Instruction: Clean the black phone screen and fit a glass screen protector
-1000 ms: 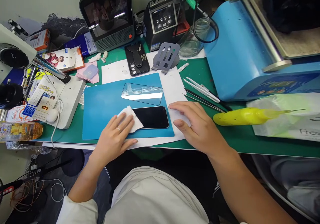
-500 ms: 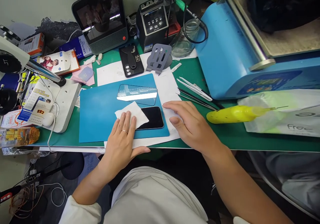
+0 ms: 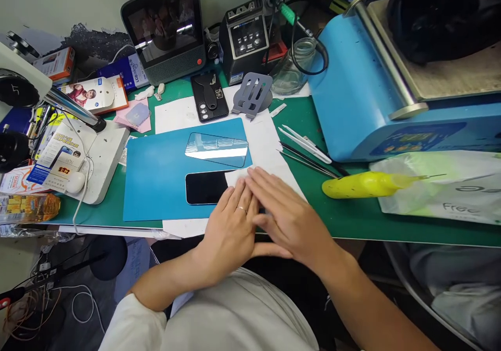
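Left hand is laid out flat, fingers straight, over a white wipe covering the right end of a black-faced phone — not pinching it that I can see, just palm-down on top. Right hand comes in from the other side, fingers stretched, thumb held away from them, tips right up against the left fingers; can't tell if it's got any of the wipe. The phone lies face-up on a blue mat, with a clear dark-edged glass sheet just behind it.

Containers: a clear glass jar stands at the back by the soldering station, contents too hard to make out. A yellow squeeze bottle with a needle tip lies on its side, partly over a white-and-green plastic bag. Can't say what's in either. Over on the left edge there's an orange-tinted clear bottle on its side.

Writing: the bag says "Free", plus other lettering I can't read. A dark blue box has "LCD" printed sideways. The leaflet on the white stand base has yellow characters and a phone picture — too small to read. Same with the soldering station's front panel and the printed sticker on the big blue machine.
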Demonstrator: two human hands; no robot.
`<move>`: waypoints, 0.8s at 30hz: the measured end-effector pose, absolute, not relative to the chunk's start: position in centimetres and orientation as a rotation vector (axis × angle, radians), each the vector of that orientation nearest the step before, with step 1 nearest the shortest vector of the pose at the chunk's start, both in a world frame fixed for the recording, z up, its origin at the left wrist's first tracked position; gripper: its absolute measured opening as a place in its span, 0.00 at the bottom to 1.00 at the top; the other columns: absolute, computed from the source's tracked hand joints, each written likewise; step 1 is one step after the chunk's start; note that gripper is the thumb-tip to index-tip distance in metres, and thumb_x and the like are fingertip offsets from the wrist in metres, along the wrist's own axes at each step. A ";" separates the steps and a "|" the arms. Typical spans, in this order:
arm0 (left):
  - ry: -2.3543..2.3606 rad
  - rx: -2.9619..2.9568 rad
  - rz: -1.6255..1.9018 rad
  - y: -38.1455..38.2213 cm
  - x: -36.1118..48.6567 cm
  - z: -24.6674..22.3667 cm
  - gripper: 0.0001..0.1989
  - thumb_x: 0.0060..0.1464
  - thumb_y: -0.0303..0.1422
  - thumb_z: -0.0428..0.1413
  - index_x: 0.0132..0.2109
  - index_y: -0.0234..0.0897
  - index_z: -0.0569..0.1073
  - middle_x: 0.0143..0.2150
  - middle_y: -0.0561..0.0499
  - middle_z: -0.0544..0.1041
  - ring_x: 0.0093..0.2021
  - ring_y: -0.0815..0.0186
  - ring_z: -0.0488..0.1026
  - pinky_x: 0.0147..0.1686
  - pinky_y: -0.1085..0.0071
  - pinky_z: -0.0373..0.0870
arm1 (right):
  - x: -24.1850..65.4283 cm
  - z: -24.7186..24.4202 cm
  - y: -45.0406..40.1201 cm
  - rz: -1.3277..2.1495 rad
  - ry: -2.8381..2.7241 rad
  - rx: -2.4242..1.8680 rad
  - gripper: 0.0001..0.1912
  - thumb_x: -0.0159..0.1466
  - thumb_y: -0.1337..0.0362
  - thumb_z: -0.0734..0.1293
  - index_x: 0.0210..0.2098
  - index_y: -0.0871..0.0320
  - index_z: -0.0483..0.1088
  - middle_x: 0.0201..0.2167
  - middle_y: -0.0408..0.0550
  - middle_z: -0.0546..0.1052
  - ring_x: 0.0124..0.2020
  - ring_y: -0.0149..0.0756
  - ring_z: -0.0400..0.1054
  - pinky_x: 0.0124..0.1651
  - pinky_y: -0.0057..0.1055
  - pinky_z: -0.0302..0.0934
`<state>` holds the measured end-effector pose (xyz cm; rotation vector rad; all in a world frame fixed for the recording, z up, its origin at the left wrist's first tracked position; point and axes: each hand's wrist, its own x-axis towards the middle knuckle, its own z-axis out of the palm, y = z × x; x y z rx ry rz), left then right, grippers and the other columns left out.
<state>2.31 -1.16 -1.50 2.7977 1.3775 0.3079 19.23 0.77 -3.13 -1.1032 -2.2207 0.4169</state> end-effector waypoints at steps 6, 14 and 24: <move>1.273 2.731 0.293 -1.5 1.2 -1.1 0.57 0.59 0.69 0.42 0.72 0.18 0.56 0.74 0.29 0.59 0.77 0.50 0.51 0.72 0.55 0.59 | 18.3 -2.4 -0.5 0.337 -2.434 -1.260 0.46 0.74 0.41 0.49 0.76 0.72 0.42 0.74 0.71 0.56 0.75 0.57 0.50 0.71 0.56 0.57; 1.216 2.664 0.344 -0.5 0.6 -0.8 0.60 0.55 0.71 0.38 0.71 0.18 0.56 0.74 0.29 0.57 0.77 0.51 0.51 0.74 0.55 0.55 | 17.8 -2.2 -0.1 0.231 -2.487 -1.315 0.45 0.75 0.43 0.50 0.76 0.74 0.42 0.73 0.72 0.57 0.76 0.57 0.49 0.71 0.57 0.55; 1.254 2.564 0.293 0.0 -0.7 -0.3 0.59 0.55 0.71 0.39 0.73 0.22 0.54 0.76 0.33 0.54 0.78 0.51 0.47 0.76 0.55 0.50 | 15.9 -1.7 1.1 0.076 -2.540 -1.291 0.45 0.74 0.42 0.49 0.69 0.80 0.57 0.69 0.76 0.64 0.71 0.61 0.58 0.70 0.57 0.56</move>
